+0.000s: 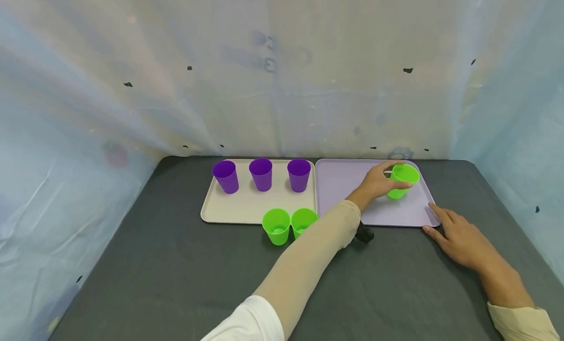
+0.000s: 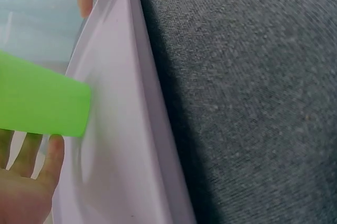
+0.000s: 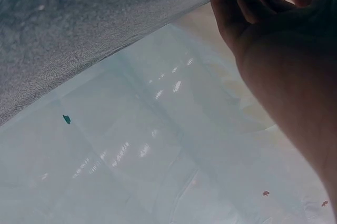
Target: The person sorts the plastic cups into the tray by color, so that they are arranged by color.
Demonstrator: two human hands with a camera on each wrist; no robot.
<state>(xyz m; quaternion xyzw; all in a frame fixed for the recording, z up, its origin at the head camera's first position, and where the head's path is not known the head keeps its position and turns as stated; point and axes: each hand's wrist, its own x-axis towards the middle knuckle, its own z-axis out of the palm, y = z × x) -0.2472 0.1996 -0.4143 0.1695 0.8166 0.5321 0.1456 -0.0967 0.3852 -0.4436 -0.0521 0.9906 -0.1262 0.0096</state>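
Note:
On the right half of the lavender tray (image 1: 348,184), my left hand (image 1: 376,182) holds a bright green cup (image 1: 404,174) between thumb and fingers, and the cup is upright. The left wrist view has the fingers (image 2: 52,166) along the side of the cup (image 2: 42,98), with its base close to the tray surface. At the tray's front right corner, my right hand (image 1: 462,240) rests with fingers extended, fingertips at the rim. Two more green cups stand in front of the cream tray: one in full view (image 1: 276,227), the other (image 1: 304,219) partly hidden by my left sleeve.
Three purple cups, left (image 1: 226,176), middle (image 1: 261,174) and right (image 1: 299,175), stand in a row along the back of the cream tray (image 1: 246,211). Both trays lie side by side on a dark grey tabletop (image 1: 185,272). Pale sheeting (image 1: 282,86) hangs behind the table.

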